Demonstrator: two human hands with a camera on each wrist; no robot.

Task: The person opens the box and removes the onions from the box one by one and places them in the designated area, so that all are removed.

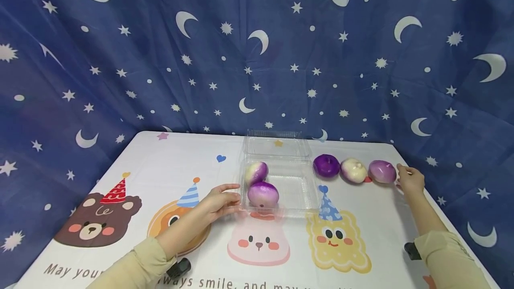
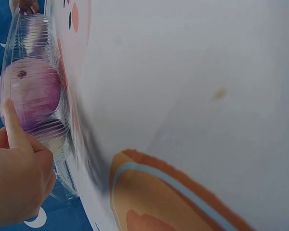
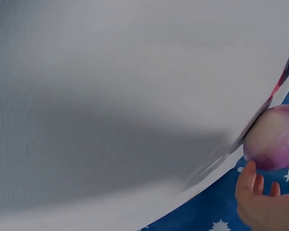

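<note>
A clear plastic clamshell box (image 1: 297, 191) stands with its lid (image 1: 277, 144) folded back. Inside, at its left end, lie two purple-and-white onions, one behind (image 1: 257, 173) and one in front (image 1: 263, 194). My left hand (image 1: 221, 200) holds the box by its left edge, the thumb along the wall in the left wrist view. To the right of the box, a dark purple onion (image 1: 326, 166), a pale onion (image 1: 353, 171) and a light purple onion (image 1: 382, 171) sit in a row. My right hand (image 1: 411, 179) is beside the light purple one, fingertips close to its side; contact is unclear.
A white cartoon-printed cloth (image 1: 192, 150) covers the table. Its right edge runs just beside my right hand. Behind the table hangs a dark blue curtain (image 1: 225, 79) with moons and stars.
</note>
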